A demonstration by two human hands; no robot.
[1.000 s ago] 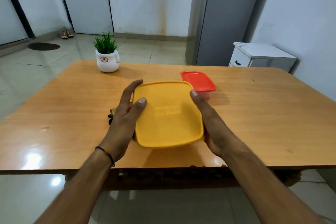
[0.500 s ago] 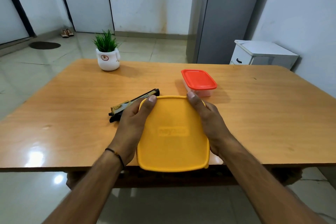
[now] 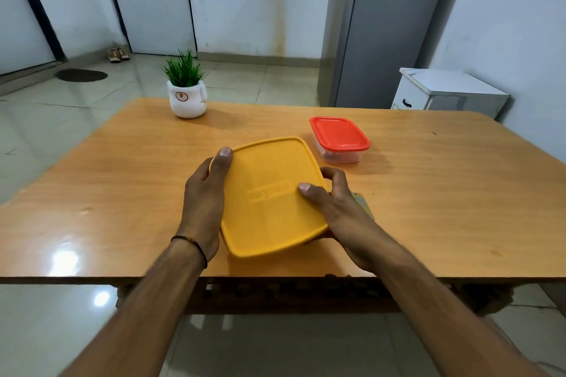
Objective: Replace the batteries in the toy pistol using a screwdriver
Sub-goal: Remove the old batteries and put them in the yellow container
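Both my hands hold a yellow plastic container lid (image 3: 269, 193), tilted, over the middle of the wooden table (image 3: 459, 193). My left hand (image 3: 202, 202) grips its left edge, with the thumb on top near the far corner. My right hand (image 3: 340, 208) grips the right edge, thumb on top and fingers curled round the rim. The toy pistol is out of sight; no screwdriver or batteries show. A small pale object (image 3: 364, 200) peeks out just right of my right hand; what it is I cannot tell.
A clear box with a red lid (image 3: 338, 135) stands behind and right of the yellow lid. A white pot with a green plant (image 3: 186, 98) sits at the table's far left. Beyond the table are a grey fridge (image 3: 382, 24) and a white cabinet (image 3: 450, 92).
The yellow lid moved away from the table's near edge and turned. The black and gold toy pistol, visible left of the lid half a second ago, is now hidden. My right fingers curled round the rim.
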